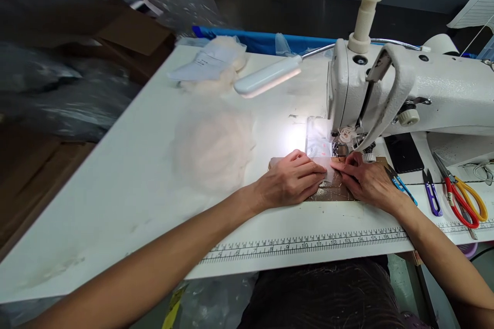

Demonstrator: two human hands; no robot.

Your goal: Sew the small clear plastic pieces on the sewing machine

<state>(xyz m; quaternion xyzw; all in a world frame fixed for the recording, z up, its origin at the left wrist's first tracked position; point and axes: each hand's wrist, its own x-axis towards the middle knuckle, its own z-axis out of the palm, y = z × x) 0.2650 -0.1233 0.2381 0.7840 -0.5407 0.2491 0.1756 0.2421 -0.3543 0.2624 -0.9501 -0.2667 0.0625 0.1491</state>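
A white sewing machine stands at the right, its presser foot low over the bed. Just in front of the foot lies a small piece of thin, sheer fabric. My left hand lies to the left of it, fingers together, fingertips pressing at the fabric's edge. From the other side, my right hand pinches the fabric's edge between thumb and forefinger close to the foot. Both hands rest over a brown, shiny plate. What lies under the left palm is hidden.
A lit lamp reaches over the table. Sheer fabric lies at left, a paper-topped bundle behind it. To the right are a phone, blue snips, purple snips and scissors. A ruler strip runs along the front edge.
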